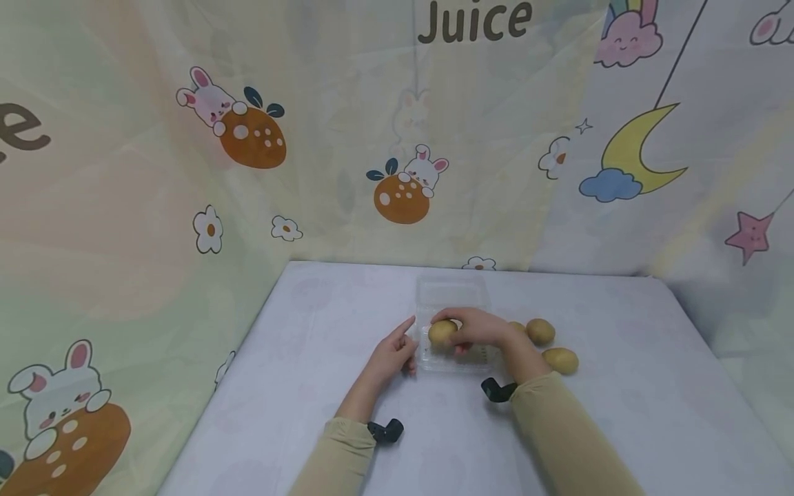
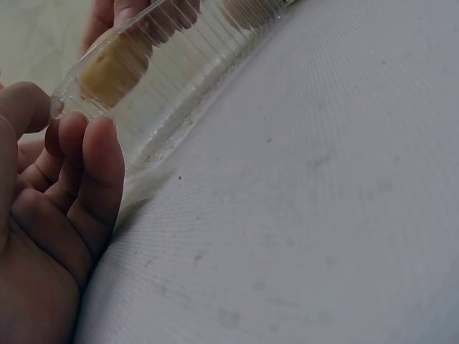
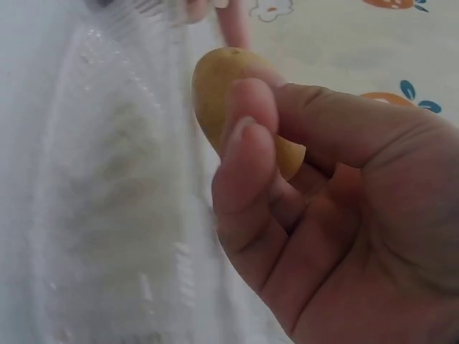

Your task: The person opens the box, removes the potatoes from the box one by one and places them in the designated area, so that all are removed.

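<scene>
My right hand [image 1: 477, 327] grips a small yellow-brown potato [image 1: 443, 333] between thumb and fingers. It is over the left part of a clear plastic box [image 1: 453, 367], whose lid [image 1: 451, 292] lies folded back on the far side. In the right wrist view, the fingers curl round the potato [image 3: 215, 97] beside the ribbed box [image 3: 122, 201]. At the box's left side, my left hand [image 1: 392, 355] pinches the rim, index finger stretched forward in the head view. Through the box wall [image 2: 193, 72] the left wrist view shows the held potato [image 2: 115, 75].
Right of the box, a potato [image 1: 541, 331] and another potato [image 1: 561, 360] lie on the white table [image 1: 347, 296]. One more potato [image 1: 516, 326] is partly hidden behind the right hand. A printed cloth [image 1: 335, 138] hangs behind the table's far edge.
</scene>
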### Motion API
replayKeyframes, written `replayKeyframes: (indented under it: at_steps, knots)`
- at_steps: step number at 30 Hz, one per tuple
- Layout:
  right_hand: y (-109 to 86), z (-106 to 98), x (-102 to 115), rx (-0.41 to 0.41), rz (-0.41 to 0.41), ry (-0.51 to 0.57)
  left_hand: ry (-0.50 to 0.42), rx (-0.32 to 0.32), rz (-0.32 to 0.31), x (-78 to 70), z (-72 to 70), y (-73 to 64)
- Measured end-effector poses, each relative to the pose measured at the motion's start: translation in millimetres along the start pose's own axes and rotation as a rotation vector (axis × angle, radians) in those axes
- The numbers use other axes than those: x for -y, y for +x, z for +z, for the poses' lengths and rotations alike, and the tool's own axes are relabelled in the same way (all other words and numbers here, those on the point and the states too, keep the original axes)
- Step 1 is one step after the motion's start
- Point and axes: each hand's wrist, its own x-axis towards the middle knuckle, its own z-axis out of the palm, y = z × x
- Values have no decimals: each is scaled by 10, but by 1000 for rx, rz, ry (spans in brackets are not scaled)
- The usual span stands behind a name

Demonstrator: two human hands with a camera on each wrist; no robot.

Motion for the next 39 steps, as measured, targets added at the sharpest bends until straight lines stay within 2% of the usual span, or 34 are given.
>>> replayKeyframes:
  at_steps: [7, 13, 17, 21, 29, 35, 39]
  knots:
    - [-283, -178, -28, -95, -17, -25, 12, -13, 2, 7, 24, -13]
    - [-551, -353, -183, -180, 79, 48, 36, -28, 10, 21, 24, 4]
    - [-742, -472, -310, -216, 108, 90, 45, -25, 12, 35, 19, 17]
    - [-928, -580, -449, -258, 125, 77, 39, -19, 10, 37, 14, 20]
    - [-1253, -707, -813, -346, 80, -3, 18, -10, 11, 33, 0, 28]
    - [-1481, -757, -1116, -423, 58, 12, 13, -6, 18, 17, 4, 31]
    - [-1590, -779, -1282, -457, 74, 27, 11, -6, 18, 18, 10, 30]
